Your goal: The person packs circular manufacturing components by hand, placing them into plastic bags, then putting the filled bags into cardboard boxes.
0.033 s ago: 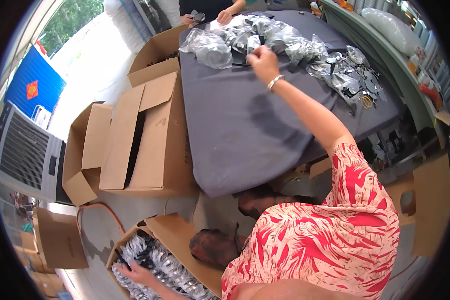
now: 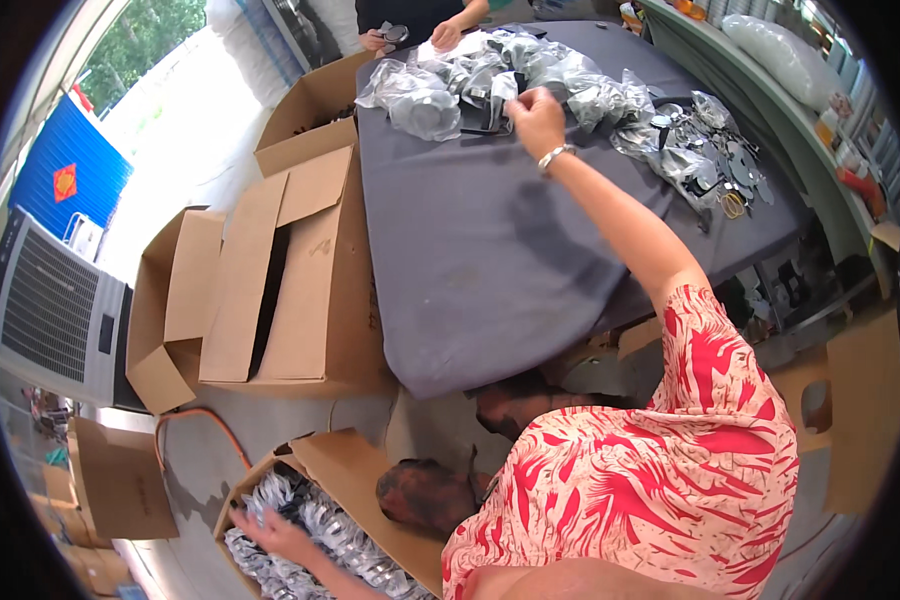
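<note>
My right hand (image 2: 538,120) is stretched over the dark grey cloth-covered table (image 2: 470,280). Its fingers are curled closed beside a see-through plastic bag with a black part (image 2: 503,95); what they hold, if anything, is hidden. A row of similar bagged parts (image 2: 420,105) lies along the far side of the table. At the lower left, my left hand (image 2: 278,538) is open, fingers spread, just above an open carton (image 2: 355,470). Rows of bagged parts (image 2: 335,530) in see-through plastic fill that carton.
Across the table, a co-worker's hands (image 2: 395,36) handle a round grey part. Loose round discs (image 2: 735,170) lie at the table's right. Large cartons (image 2: 300,290) stand along its left side, near an air cooler (image 2: 50,310). An orange hose (image 2: 215,418) runs over the floor.
My right hand has shifted slightly to the right along the bagged parts. The left hand has moved a little up and right over the carton, its fingers spread wider.
</note>
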